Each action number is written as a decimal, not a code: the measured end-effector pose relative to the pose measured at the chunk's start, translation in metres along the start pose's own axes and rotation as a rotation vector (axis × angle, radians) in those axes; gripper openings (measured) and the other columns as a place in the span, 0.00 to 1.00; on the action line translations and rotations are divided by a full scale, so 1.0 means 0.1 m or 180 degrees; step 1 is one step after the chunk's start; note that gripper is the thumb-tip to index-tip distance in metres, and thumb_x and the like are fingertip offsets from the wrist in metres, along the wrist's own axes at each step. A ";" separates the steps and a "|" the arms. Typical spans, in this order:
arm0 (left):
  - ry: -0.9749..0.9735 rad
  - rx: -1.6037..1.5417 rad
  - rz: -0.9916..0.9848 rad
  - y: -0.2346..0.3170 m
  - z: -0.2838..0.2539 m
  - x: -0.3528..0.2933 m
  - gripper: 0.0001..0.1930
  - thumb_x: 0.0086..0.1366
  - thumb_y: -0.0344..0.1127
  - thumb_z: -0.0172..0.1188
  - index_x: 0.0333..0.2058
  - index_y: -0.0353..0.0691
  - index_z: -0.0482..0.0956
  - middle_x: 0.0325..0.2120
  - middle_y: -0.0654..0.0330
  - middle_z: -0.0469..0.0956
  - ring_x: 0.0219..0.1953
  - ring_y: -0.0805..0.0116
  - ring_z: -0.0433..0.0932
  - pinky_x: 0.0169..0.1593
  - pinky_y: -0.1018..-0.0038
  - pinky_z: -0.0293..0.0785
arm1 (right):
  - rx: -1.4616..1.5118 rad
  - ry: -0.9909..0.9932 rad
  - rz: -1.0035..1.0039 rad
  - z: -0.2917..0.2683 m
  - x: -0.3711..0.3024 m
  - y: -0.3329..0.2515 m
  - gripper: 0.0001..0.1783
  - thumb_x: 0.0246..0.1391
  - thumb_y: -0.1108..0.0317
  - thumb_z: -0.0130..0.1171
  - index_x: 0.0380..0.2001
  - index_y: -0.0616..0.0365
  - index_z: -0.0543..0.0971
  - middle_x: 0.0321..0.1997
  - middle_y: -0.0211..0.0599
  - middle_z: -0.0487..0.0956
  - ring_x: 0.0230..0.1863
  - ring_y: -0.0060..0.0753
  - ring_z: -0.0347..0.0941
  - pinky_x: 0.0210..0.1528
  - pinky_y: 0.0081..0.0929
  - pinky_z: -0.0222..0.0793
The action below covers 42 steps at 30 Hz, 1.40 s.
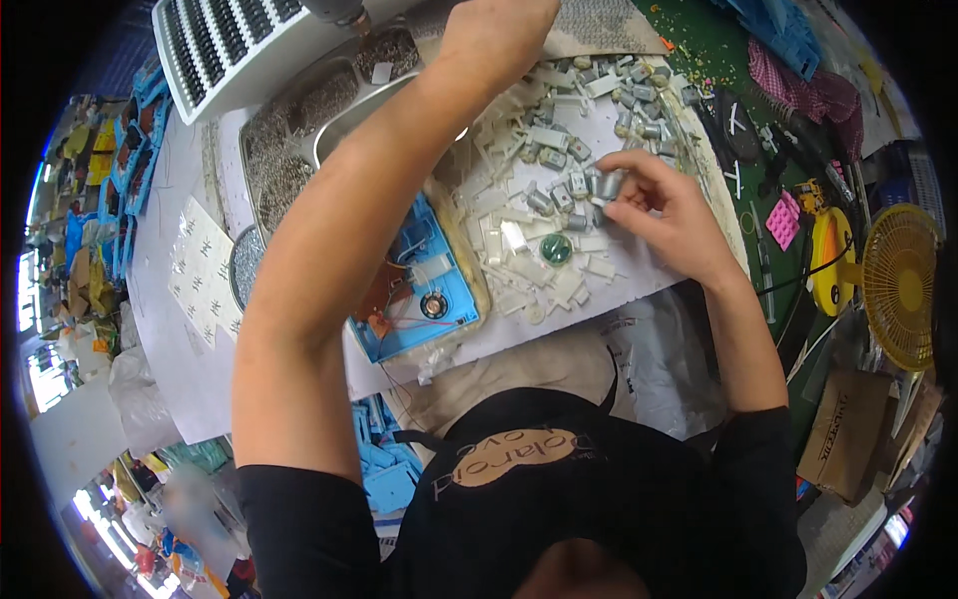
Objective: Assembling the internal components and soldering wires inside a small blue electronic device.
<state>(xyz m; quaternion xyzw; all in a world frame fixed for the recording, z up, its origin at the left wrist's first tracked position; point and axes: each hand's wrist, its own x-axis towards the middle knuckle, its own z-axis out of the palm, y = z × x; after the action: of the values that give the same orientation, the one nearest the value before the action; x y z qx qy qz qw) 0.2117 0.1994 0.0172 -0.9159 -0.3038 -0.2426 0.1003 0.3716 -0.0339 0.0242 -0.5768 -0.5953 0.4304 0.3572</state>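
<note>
White spreads across the table [180, 364], which carries nearly everything within the person's reach. Largest on it is a white rack [239, 72] crossed by dark rows, tilted at the far left. Next comes a metal tray [246, 175] of compartments filled with small metal bits, partly hidden behind the left forearm. A blue housing [461, 299], open and showing wires inside, lies near the table's front edge, also partly covered by that forearm. Off to the right stand a yellow fan [908, 285] and, below it, a brown box [846, 434]. A pale sheet [205, 270] with dark marks lies flat at the left.

Of the hands, the left hand [502, 32] reaches to the top edge, where its fingers are cut off; whether it holds anything I cannot tell. The right hand [664, 212] is curled narrow, thumb and fingers closed around a small grey motor [607, 186], just above the right side of the scattered parts. Beneath and beside it lie loose motors [552, 158] and pale plastic pieces [571, 285]. Smaller still are a green disc [556, 250] among those pieces and a round speaker [433, 305] in the housing.
</note>
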 end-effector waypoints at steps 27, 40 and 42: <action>0.0143 -0.4027 -0.2958 1.23 -1.65 -2.52 0.12 0.61 0.19 0.67 0.43 0.33 0.79 0.35 0.58 0.82 0.38 0.70 0.84 0.43 0.75 0.82 | 0.0841 -0.0842 0.0175 0.55 -0.08 -0.53 0.22 0.55 0.76 0.64 0.54 0.60 0.78 0.30 0.23 0.75 0.27 0.12 0.70 0.31 0.14 0.65; 0.0225 -0.4235 -0.2976 1.18 -1.64 -2.60 0.17 0.60 0.21 0.68 0.46 0.37 0.74 0.37 0.60 0.82 0.39 0.74 0.83 0.44 0.75 0.82 | 0.1687 -0.1527 0.0836 1.03 -0.10 -0.58 0.24 0.57 0.75 0.67 0.57 0.62 0.74 0.32 0.24 0.74 0.32 0.14 0.70 0.34 0.15 0.65; 0.0485 -0.4425 -0.3020 1.21 -1.61 -2.60 0.17 0.60 0.21 0.68 0.45 0.37 0.75 0.36 0.59 0.82 0.38 0.71 0.84 0.42 0.74 0.81 | 0.1007 -0.1289 0.0186 1.05 -0.14 -0.58 0.24 0.54 0.76 0.68 0.55 0.61 0.76 0.34 0.28 0.77 0.31 0.18 0.72 0.32 0.18 0.67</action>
<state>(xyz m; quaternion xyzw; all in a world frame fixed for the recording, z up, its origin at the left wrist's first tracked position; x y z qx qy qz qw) 0.0418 -0.0822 0.0205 -0.5256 -0.4302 -0.4518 -0.5784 0.2538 -0.0560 0.0390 -0.4327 -0.5631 0.6350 0.3039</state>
